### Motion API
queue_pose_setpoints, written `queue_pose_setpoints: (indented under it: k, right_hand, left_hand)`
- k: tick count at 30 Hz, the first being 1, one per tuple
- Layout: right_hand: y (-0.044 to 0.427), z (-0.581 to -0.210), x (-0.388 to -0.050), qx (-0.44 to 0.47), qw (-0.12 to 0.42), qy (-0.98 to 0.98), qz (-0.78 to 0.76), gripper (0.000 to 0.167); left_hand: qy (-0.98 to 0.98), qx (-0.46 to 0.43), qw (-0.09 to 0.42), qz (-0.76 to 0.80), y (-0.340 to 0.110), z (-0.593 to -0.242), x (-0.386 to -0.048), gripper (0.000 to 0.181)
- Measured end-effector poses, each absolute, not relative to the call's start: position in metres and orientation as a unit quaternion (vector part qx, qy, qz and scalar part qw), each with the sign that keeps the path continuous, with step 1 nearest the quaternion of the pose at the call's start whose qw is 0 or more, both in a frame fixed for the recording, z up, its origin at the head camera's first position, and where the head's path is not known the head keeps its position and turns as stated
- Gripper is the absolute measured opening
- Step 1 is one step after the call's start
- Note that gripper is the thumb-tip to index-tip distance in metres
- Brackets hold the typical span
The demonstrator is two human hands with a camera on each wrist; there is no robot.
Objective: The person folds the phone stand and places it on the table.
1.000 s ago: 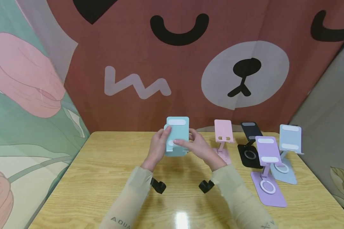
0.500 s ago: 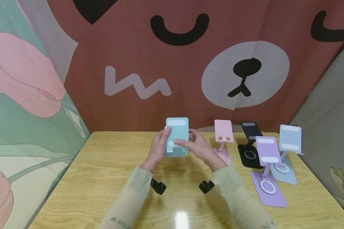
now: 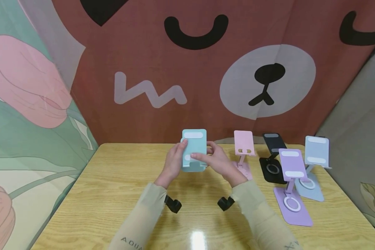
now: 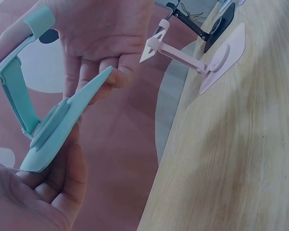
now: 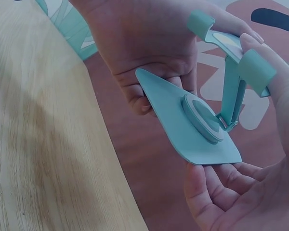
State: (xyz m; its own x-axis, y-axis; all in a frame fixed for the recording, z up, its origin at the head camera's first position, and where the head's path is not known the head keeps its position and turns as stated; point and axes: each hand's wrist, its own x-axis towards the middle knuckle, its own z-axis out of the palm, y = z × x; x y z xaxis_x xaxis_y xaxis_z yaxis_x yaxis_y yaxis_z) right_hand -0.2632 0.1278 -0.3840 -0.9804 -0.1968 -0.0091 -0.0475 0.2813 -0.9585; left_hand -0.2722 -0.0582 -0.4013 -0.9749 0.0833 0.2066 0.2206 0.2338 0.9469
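Both hands hold a turquoise folding phone stand [image 3: 198, 145] above the table, at the middle of the head view. My left hand [image 3: 172, 161] grips its left side, thumb on the front plate and fingers behind. My right hand [image 3: 218, 162] holds the right side, its thumb lying across the lower part of the plate. In the right wrist view, fingers of both hands support the stand's base [image 5: 171, 122]. A hinged arm [image 5: 229, 94] joins the base, beside its raised ring, to the upper plate, which the head view shows with white pads.
On the right of the wooden table [image 3: 112, 194] stand unfolded phone stands: a pink one [image 3: 243, 142], a black one [image 3: 273, 142], a purple one [image 3: 292, 165] and a light blue one [image 3: 316, 151]. A printed bear curtain [image 3: 143, 125] hangs behind the table.
The turquoise stand has sunk very slightly between the hands over the last second. Both grips look the same, and the other stands have not moved.
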Motion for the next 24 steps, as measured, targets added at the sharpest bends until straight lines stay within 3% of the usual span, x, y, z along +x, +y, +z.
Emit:
queue_pose_setpoints:
  k: [24]
  right_hand:
    - [0.1262, -0.3867, -0.2633, -0.067, 0.067, 0.790, -0.606, 0.082]
  left_hand:
    - [-0.778, -0.081, 0.064, -0.620, -0.0551, -0.4046, -0.2726, 0.071]
